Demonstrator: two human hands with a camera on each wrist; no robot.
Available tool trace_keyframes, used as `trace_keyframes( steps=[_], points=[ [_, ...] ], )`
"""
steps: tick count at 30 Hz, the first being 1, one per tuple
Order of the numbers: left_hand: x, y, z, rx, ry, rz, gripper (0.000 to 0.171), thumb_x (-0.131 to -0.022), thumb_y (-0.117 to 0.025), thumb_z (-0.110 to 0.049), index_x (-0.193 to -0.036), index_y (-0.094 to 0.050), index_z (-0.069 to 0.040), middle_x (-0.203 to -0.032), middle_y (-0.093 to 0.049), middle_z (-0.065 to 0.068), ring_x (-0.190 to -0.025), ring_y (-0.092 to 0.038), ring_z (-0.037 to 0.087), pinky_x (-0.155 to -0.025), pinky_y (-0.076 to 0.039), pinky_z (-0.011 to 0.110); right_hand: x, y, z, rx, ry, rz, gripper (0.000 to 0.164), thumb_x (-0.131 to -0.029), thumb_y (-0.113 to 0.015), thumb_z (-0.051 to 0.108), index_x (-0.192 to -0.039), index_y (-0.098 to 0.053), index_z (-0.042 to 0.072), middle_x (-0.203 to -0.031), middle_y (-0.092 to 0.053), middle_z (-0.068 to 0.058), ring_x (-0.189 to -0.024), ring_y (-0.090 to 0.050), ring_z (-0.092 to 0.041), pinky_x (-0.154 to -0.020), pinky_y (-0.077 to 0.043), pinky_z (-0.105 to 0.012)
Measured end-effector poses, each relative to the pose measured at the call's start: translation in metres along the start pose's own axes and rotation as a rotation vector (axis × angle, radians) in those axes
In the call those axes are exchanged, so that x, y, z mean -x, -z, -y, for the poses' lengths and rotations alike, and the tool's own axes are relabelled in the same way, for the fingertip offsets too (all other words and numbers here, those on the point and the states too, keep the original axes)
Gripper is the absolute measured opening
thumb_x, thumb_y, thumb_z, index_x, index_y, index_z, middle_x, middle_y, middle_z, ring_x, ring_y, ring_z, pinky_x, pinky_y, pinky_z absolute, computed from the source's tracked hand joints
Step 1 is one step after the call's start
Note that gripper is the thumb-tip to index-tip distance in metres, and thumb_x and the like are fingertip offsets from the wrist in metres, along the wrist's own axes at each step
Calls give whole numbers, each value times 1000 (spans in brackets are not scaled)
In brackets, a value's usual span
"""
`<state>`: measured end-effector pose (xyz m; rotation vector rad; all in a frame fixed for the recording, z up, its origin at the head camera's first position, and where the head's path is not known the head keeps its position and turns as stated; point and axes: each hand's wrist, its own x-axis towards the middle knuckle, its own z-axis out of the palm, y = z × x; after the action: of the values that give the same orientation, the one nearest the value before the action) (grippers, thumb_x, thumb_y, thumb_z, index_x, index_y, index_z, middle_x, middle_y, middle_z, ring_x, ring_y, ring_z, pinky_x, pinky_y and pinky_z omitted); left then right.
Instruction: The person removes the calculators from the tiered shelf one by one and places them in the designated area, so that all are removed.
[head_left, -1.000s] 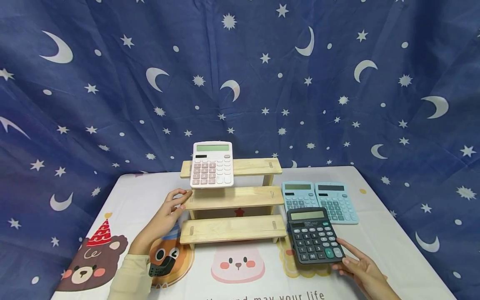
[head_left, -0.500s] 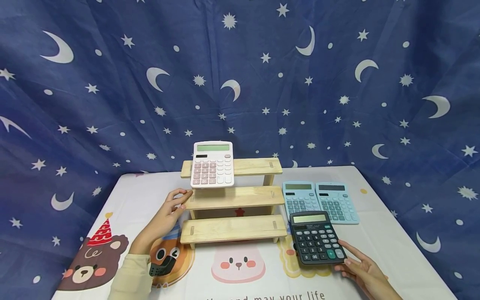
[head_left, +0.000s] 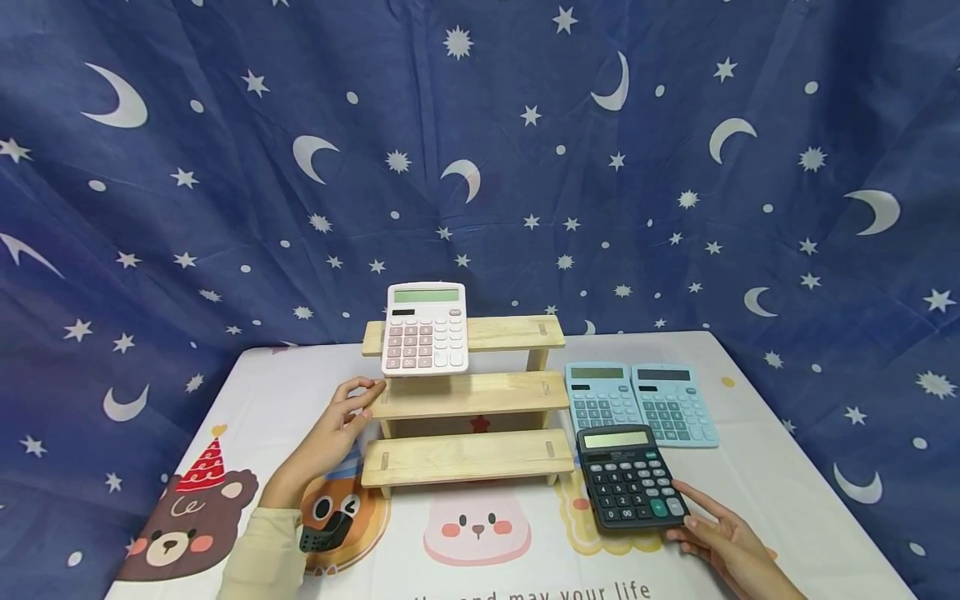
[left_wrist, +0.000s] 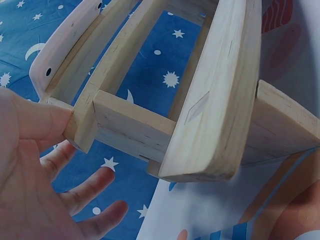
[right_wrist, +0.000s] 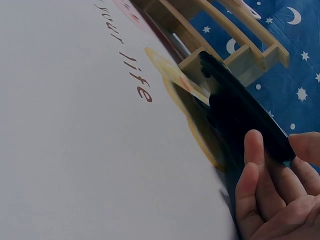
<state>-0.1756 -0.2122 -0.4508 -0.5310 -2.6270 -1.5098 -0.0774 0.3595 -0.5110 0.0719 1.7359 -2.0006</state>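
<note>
My left hand [head_left: 327,433] pinches the left end of the middle plank of a three-tier wooden display stand [head_left: 465,458]. In the left wrist view, the other fingers [left_wrist: 92,192] of that hand spread beside the stand's side. On the top tier, at its left, a pink and white calculator [head_left: 424,329] leans upright. My right hand [head_left: 723,542] grips a black calculator [head_left: 630,479] by its lower right corner, its keys facing up toward the head view. The right wrist view shows the dark underside of the black calculator [right_wrist: 240,107], raised at a tilt over the cloth.
Two light blue calculators [head_left: 600,392] lie side by side right of the stand, partly covered by the black one in the head view. A white cloth with cartoon prints [head_left: 476,533] covers the table. Behind it hangs a blue curtain [head_left: 480,233] with moons and stars.
The black calculator has come down and tipped slightly toward me, showing more of the blue calculators behind it. My left hand and the stand have stayed in place.
</note>
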Motion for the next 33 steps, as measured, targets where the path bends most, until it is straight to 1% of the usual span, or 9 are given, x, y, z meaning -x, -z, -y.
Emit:
trace_keyframes(
  steps=[5, 9, 12, 14, 16, 18, 22, 26, 33],
  points=[
    [-1, 0, 0, -3, 7, 6, 44, -106, -45, -8, -148, -45, 5, -148, -35, 21, -138, -32, 36, -95, -40, 46, -2, 1, 1, 24, -46, -33, 39, -107, -49, 20, -115, -54, 59, -113, -70, 18, -101, -74, -9, -86, -57, -26],
    [-1, 0, 0, -4, 14, 6, 44, -107, -45, -8, -149, -45, 5, -148, -35, 21, -140, -31, 37, -97, -40, 46, -3, 2, -1, 78, -82, -100, 32, -106, -54, 25, -118, -52, 55, -115, -68, 18, -100, -74, -11, -87, -58, -29],
    [-1, 0, 1, 3, 18, 3, 44, -106, -45, -7, -149, -45, 4, -149, -35, 20, -140, -31, 36, -96, -39, 43, -4, 2, 0, 138, -103, -139, 41, -105, -55, 29, -141, -44, 45, -120, -68, 13, -100, -75, -13, -87, -58, -30],
    [-2, -1, 1, 7, 19, 0, 44, -106, -45, -6, -149, -46, 4, -149, -35, 20, -140, -31, 35, -95, -39, 39, -4, 1, 2, 189, -124, -150, 58, -105, -54, 31, -158, -29, 29, -122, -69, 7, -99, -75, -13, -87, -58, -30],
    [-1, -1, 2, 10, 18, -2, 44, -106, -45, -5, -149, -46, 3, -149, -35, 19, -139, -32, 35, -94, -38, 36, -4, 0, 5, 240, -148, -157, 73, -106, -51, 34, -163, -14, 9, -119, -72, 0, -98, -75, -14, -85, -58, -30],
    [-1, -1, 1, 11, 18, -4, 44, -105, -45, -4, -149, -46, 3, -149, -35, 19, -139, -32, 34, -93, -38, 33, -4, -1, 8, 292, -166, -158, 81, -107, -49, 37, -160, -5, -4, -114, -75, -7, -96, -75, -15, -84, -58, -30],
    [-1, -1, 0, 13, 18, -4, 44, -105, -45, -5, -149, -46, 3, -148, -35, 20, -138, -33, 32, -92, -38, 31, -2, -4, 14, 388, -171, -148, 82, -107, -46, 40, -159, -4, -8, -110, -76, -14, -96, -75, -18, -85, -59, -31],
    [-1, -1, 0, 10, 21, -5, 44, -105, -45, -5, -149, -46, 3, -148, -36, 19, -138, -33, 33, -91, -38, 32, 1, -6, 19, 432, -153, -135, 80, -108, -45, 38, -158, -4, -10, -123, -70, -19, -97, -75, -23, -87, -59, -34],
    [0, -1, 0, 5, 23, -9, 44, -105, -46, -5, -149, -46, 3, -148, -36, 20, -138, -32, 34, -92, -38, 36, 5, -8, 21, 468, -100, -114, 77, -108, -45, 33, -156, -7, -14, -142, -49, -39, -96, -74, -21, -86, -59, -33]
  ],
)
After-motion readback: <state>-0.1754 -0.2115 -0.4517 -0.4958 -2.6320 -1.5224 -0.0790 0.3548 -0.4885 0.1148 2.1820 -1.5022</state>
